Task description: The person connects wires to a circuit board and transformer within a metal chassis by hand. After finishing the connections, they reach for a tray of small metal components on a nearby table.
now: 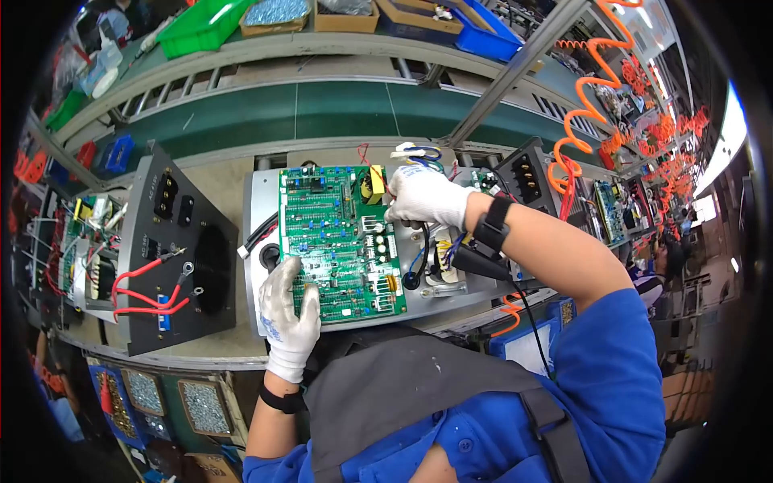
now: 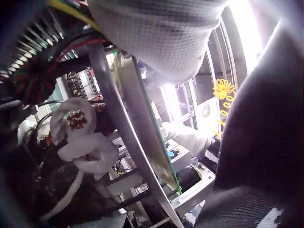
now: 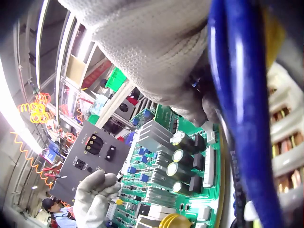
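Note:
A green circuit board (image 1: 338, 241) lies over a grey metal chassis (image 1: 259, 201) on the bench. My left hand (image 1: 294, 294), in a white glove, grips the board's near left corner, thumb on top. My gloved right hand (image 1: 398, 213) curls over the board's right edge by the heat sink. A black cable (image 1: 424, 241) runs down just below that hand. In the right wrist view the right glove (image 3: 152, 52) fills the top above the board (image 3: 166, 180), a blue wire (image 3: 235, 95) crosses in front, and the left hand (image 3: 97, 197) shows at the far corner. In the left wrist view the board's edge (image 2: 152, 137) stands raised off the chassis.
A black front panel (image 1: 173, 249) with red leads lies to the left of the chassis. Another black panel (image 1: 523, 173) stands at the right. Orange coiled hoses (image 1: 580, 105) hang at the right. Bins (image 1: 201, 24) line the far shelf behind a green conveyor (image 1: 322, 109). White wire bundles (image 2: 88, 149) sit under the board.

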### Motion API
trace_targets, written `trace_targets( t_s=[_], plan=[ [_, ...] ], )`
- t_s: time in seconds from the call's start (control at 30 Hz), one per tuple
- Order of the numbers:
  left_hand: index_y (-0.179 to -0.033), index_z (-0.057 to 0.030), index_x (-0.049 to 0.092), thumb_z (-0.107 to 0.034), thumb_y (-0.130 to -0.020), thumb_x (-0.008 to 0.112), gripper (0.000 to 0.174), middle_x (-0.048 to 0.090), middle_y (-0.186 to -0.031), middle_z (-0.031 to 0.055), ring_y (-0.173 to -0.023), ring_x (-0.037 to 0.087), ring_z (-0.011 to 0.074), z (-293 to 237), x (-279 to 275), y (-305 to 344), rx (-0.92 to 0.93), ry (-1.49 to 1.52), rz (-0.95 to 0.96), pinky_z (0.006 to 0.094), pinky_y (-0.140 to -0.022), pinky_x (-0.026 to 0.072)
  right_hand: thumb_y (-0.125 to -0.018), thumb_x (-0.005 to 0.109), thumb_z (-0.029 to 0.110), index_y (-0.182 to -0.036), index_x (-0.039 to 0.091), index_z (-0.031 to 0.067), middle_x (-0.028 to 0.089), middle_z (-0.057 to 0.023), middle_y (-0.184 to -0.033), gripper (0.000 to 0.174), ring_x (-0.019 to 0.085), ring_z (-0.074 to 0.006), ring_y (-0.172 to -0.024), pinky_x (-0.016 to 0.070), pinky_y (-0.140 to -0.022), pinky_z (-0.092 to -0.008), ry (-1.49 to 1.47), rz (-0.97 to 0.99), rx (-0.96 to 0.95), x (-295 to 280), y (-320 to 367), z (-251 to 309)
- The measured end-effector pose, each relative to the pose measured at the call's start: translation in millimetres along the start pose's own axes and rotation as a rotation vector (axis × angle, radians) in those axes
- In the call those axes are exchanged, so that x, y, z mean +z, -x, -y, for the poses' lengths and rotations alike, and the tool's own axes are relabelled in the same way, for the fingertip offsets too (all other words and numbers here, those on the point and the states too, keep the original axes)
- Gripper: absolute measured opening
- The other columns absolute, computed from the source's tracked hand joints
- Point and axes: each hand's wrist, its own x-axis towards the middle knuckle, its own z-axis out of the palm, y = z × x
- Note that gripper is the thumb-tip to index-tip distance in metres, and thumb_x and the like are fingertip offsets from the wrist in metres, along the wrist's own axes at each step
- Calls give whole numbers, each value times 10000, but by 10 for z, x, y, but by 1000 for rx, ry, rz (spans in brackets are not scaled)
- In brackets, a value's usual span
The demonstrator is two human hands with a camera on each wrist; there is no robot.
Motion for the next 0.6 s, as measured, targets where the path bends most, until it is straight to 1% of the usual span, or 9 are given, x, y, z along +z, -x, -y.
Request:
trace_targets(
  t_s=[0.07, 0.13, 0.17, 0.2, 0.27, 0.33, 0.37, 0.5, 0.6],
  plan=[
    [-1232, 3, 576, -28, -803, 653, 437, 620, -1186, 162, -1097, 583, 314, -23, -13, -1, -19, 4, -22, 406, -970, 442, -817, 725, 292, -771, 666, -13, 641, -112, -617, 314, 661, -207, -570, 499, -558, -331, -112, 11, -25, -40, 55, -81],
    [-1221, 6, 585, -29, -801, 655, 426, 627, -1162, 166, -1091, 594, 314, -39, -56, -28, -28, -7, 15, 402, -965, 452, -823, 711, 359, -788, 676, -16, 634, -154, -636, 377, 659, -269, -620, 494, -602, -373, 172, -192, -331, -78, 81, -182],
    [-1198, 11, 597, -24, -810, 646, 392, 632, -1141, 171, -1084, 602, 318, -112, -97, -55, -7, -7, 1, 390, -958, 463, -791, 712, 457, -819, 716, 47, 622, -167, -690, 412, 652, -323, -824, 488, -716, -430, 139, -365, -262, -36, 54, -236],
    [-1198, 11, 597, -24, -810, 646, 392, 632, -1141, 171, -1084, 602, 318, -223, -129, -97, -12, -9, -38, 390, -958, 463, -804, 702, 483, -827, 718, 38, 624, -145, -677, 446, 651, -283, -736, 487, -665, -393, 49, -463, -303, -89, 229, -152],
    [-1160, 12, 615, -21, -822, 640, 341, 642, -1106, 175, -1034, 619, 321, -472, -177, -188, 16, 3, 15, 395, -921, 484, -828, 718, 435, -845, 721, 24, 609, -85, -648, 411, 615, -181, -642, 465, -600, -323, -130, -176, -131, -206, 608, 25],
    [-1135, 3, 623, -59, -839, 649, 303, 649, -1024, 169, -893, 647, 288, -732, -65, -311, -82, 198, 101, 377, -808, 512, -855, 733, 326, -825, 718, 17, 575, -15, -621, 311, 541, -90, -593, 425, -556, -262, -384, -120, -250, -20, 691, -59],
    [-1134, -3, 624, -71, -844, 649, 299, 646, -1013, 166, -878, 647, 278, -902, -19, -411, -79, 229, 134, 368, -791, 512, -875, 707, 195, -914, 695, -1, 593, 5, -702, 200, 522, -65, -645, 423, -582, -253, -443, -59, -287, 21, 717, -53],
    [-1082, -2, 642, -41, -824, 646, 261, 627, -992, 143, -829, 644, 231, -1091, 224, -712, 52, 181, 196, 328, -740, 518, -909, 612, 125, -1149, 597, -23, 640, -28, -927, 282, 556, -65, -784, 459, -679, -253, -631, 101, -508, 221, 593, -178],
    [-992, -7, 653, -10, -805, 643, 187, 639, -943, 140, -851, 640, 272, -875, 359, -798, 265, 158, 178, 344, -771, 516, -927, 591, 141, -1130, 610, -23, 655, -39, -932, 262, 598, -77, -806, 490, -692, -247, -797, 99, -467, 170, 730, -146]
  ],
)
